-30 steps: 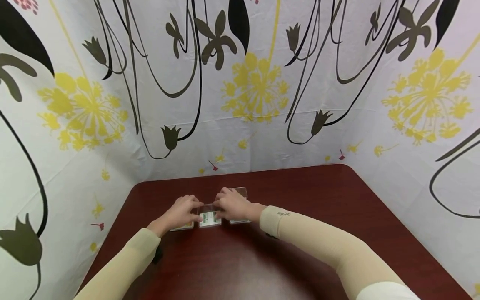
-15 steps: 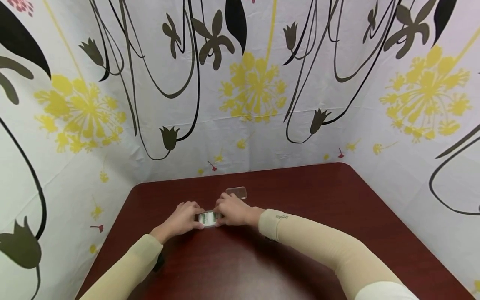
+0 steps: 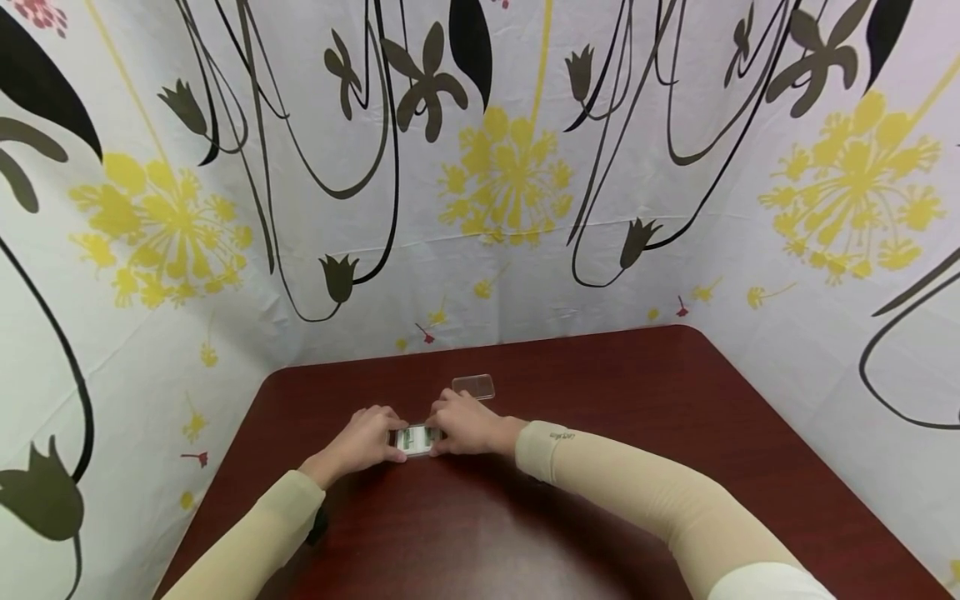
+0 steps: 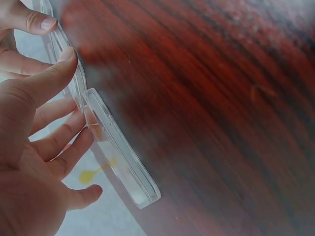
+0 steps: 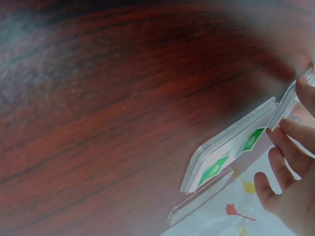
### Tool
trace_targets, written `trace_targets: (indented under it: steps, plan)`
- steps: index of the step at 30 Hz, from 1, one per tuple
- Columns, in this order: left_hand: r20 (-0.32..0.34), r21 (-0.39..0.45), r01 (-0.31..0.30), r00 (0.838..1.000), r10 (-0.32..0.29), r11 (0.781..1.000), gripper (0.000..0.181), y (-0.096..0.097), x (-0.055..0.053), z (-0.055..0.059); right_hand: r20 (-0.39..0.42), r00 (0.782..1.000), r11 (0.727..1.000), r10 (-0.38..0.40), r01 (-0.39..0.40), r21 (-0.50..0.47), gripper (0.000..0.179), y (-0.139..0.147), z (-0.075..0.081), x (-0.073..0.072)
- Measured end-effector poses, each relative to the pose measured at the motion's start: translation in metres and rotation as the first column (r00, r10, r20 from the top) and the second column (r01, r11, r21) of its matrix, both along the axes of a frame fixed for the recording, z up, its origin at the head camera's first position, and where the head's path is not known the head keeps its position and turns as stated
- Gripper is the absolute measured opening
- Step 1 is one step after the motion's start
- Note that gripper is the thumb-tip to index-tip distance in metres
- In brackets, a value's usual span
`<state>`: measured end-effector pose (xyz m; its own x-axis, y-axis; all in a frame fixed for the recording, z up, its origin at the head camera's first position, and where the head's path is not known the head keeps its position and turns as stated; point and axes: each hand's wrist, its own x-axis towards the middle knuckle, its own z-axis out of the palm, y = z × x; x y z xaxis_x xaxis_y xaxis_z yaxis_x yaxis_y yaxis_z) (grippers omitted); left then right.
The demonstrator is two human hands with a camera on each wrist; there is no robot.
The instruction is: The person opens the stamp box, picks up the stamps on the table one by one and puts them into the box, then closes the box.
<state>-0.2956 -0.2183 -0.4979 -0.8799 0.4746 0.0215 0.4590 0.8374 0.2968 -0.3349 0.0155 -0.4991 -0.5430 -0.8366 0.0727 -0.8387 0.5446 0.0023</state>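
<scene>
A flat clear plastic case [image 3: 415,440] with a white and green insert lies between my two hands on the table. My left hand [image 3: 360,437] grips its left end, thumb at the near edge and fingers at the far edge. The right hand [image 3: 465,423] grips the opposite end in the same way. Beside my left hand, in the left wrist view, lies a second clear case [image 4: 123,152] with a pale insert. Next to the right hand, in the right wrist view, is another case [image 5: 229,147] showing green labels. In the head view the hands hide these two side cases.
A clear empty plastic cover [image 3: 474,386] lies farther back, just beyond the right hand. The dark red wooden table [image 3: 600,392] has rounded far corners and stands against a white floral cloth [image 3: 525,283] that surrounds it on three sides.
Both hands have come slightly nearer and now grip the middle case at its ends. The side cases, partly visible a second ago, are now behind the hands. Little moves in the last half second.
</scene>
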Motion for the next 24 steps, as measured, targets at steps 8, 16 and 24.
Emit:
trace_targets:
  steps: [8,16,24]
  plan:
    - [0.001,0.003,-0.035,0.999,0.035,0.999,0.047,0.0031,-0.0005,0.0004,0.044,0.999,0.999,-0.03,0.031,-0.039,0.041,-0.0004,0.001,0.0032]
    - [0.006,0.006,-0.054,0.999,0.054,0.999,0.045,0.0047,-0.0013,-0.0006,0.051,0.998,0.997,-0.044,0.047,-0.053,0.042,-0.0005,0.0004,0.005]
    - [-0.01,-0.058,-0.041,0.999,0.04,0.997,0.044,0.007,-0.0028,0.0023,0.047,0.998,0.997,-0.043,0.046,-0.055,0.041,-0.0012,0.001,0.0053]
